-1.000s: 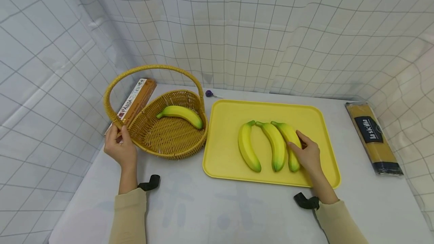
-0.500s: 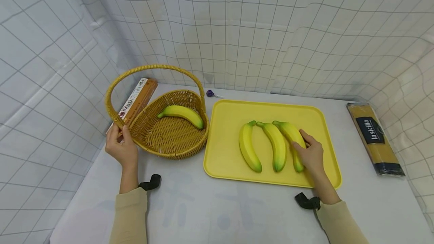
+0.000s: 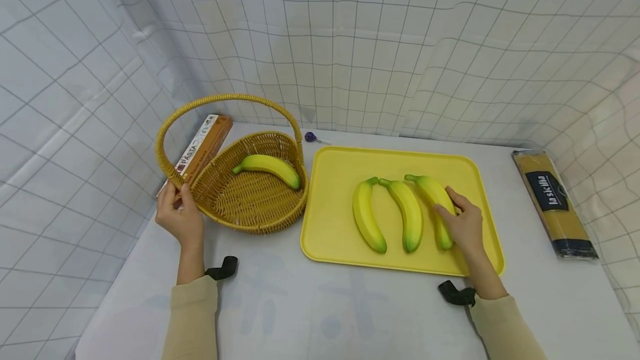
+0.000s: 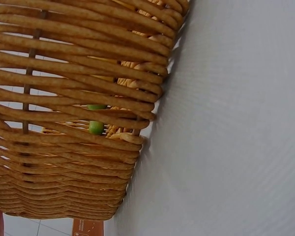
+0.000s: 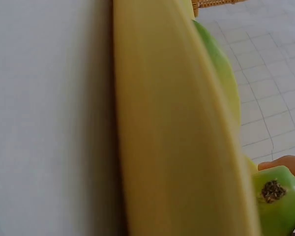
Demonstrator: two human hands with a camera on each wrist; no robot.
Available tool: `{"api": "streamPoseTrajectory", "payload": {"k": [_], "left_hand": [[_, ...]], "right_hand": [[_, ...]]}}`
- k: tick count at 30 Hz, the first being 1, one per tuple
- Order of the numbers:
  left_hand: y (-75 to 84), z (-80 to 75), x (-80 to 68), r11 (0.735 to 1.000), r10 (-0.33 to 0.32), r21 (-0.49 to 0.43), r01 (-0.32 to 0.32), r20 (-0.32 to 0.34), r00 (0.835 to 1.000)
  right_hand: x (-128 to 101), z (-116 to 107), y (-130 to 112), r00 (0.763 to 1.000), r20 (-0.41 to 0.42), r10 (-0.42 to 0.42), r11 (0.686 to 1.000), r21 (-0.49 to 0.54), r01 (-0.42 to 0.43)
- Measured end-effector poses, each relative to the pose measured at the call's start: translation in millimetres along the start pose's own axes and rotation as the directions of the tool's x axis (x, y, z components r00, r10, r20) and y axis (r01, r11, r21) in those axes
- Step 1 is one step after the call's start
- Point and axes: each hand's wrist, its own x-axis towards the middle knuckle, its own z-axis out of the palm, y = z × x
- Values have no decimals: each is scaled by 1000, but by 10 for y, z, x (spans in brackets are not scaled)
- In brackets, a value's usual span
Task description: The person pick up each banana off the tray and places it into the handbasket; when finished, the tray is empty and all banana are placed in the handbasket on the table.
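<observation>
The head camera looks forward and down from above onto the grey tabletop [image 3: 350,315], taking in both arms, the woven wicker basket with its arched handle [image 3: 250,193] and the flat yellow plastic tray [image 3: 335,210] against tiled walls. The left wrist camera sits low and very near the basket's outer wall [image 4: 78,123], sharing basket and tabletop with the head view. The right wrist camera is pressed close along the tray's rim [image 5: 177,137], blurred, showing a green banana tip [image 5: 278,196] and the distant basket.
</observation>
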Motion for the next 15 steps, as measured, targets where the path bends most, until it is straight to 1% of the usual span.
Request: {"api": "streamPoseTrajectory", "payload": {"k": [5,10,13,15], "left_hand": [[-30,-10,7,1000,1,-5,-1,5,1000],[-23,-4,4,1000,1,6,-1,4,1000],[16,4,-2,1000,3,-2,-3,2,1000],[84,1,-11,1000,4,-10,-4,1,1000]], "right_hand": [[44,-29,-88,1000,-5,-29,999,12,29],[70,-55,-263,997,15,-70,997,46,70],[75,-48,-374,995,23,-98,993,73,96],[79,-35,-449,993,27,-118,989,96,115]]}}
